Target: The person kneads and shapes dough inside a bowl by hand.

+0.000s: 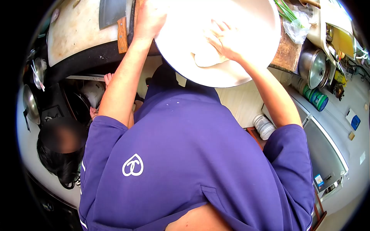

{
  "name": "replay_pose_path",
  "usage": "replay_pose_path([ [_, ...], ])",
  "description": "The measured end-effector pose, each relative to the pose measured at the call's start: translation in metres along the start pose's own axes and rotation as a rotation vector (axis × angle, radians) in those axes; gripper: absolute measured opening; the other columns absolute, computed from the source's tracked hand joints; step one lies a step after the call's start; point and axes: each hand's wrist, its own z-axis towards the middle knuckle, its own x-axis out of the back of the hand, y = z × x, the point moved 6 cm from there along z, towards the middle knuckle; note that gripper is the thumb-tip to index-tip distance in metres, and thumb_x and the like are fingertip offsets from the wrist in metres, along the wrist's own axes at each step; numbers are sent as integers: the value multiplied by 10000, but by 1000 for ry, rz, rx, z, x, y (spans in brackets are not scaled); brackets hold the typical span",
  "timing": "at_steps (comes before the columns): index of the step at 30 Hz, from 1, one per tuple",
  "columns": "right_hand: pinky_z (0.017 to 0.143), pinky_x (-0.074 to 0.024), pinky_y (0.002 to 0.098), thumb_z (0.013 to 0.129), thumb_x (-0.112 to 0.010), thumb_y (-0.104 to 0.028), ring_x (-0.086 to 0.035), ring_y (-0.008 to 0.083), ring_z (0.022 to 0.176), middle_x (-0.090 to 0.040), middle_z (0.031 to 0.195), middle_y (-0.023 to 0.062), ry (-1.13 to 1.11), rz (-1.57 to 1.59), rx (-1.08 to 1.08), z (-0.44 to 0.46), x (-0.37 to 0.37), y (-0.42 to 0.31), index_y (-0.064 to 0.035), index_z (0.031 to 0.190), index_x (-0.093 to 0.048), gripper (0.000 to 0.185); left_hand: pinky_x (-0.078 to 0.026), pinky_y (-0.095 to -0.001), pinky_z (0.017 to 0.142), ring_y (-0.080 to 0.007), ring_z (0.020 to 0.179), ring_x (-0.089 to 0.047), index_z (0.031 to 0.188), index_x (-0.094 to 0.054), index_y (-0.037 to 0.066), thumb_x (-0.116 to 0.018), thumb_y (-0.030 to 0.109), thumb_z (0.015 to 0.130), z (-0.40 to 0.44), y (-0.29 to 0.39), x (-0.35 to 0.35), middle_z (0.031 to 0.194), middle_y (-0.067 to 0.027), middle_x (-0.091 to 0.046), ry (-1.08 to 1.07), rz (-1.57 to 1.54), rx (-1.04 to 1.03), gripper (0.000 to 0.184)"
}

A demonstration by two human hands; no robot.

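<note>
A large white basin [246, 73] with a thin dark rim sits at the counter's front edge, its inside washed out by bright light. Within it lies a pale lump of dough [208, 59]. My right hand [224, 40] rests at the dough's upper right side, fingers stretched out and spread. At the basin's left rim, my left hand [151, 19] grips the edge; its fingertips are lost in the glare. Left of that hand are a cleaver [111, 13] with a wooden handle and a worn cutting board [83, 32].
Green onions [285, 10] and a clear plastic bag [296, 29] lie right of the basin. A lidded steel pot [313, 67] stands farther right. Another person [63, 142] is low at my left, hands near an open cabinet. A white tub [264, 126] is below right.
</note>
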Motion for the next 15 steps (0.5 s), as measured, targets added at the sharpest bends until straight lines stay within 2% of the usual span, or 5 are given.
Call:
replay_pose_path([
  [1,1053,-337,430,953,-448,-429,-453,313,1240,-471,1360,116,-104,-139,85,-6,5,-10,-94,1297,-511,485,-451,-327,873,-245,958,-592,1110,-550,-40,-497,63,830,0,-4,0,1015,-160,-631,3,44,31,303],
  [7,1091,-273,468,946,-439,-459,-380,343,1304,-438,1392,145,-401,93,-43,-66,55,-15,-91,1339,-469,540,-458,-327,848,-259,928,-603,1086,-568,-43,-494,65,830,0,-10,3,966,-172,-639,60,63,120,288],
  [13,1107,-242,478,849,-519,-603,-320,388,1319,-399,1353,231,-304,3,151,-69,17,-7,7,1344,-404,794,-459,-327,826,-247,917,-607,1077,-577,-28,-511,75,833,1,-2,9,947,-162,-640,90,114,225,273],
  [14,1120,-216,485,791,-548,-669,-279,411,1338,-330,1394,268,-407,-7,126,-60,6,-5,14,1352,-393,897,-459,-326,823,-245,915,-607,1075,-579,-25,-520,74,831,0,-5,8,945,-160,-640,100,111,230,270],
  [15,1128,-191,483,794,-521,-683,-266,391,1354,-311,1418,259,-421,-28,126,-54,0,-4,14,1364,-377,912,-459,-324,821,-243,914,-608,1073,-580,-23,-528,74,830,-2,-6,7,944,-159,-639,105,106,236,267],
])
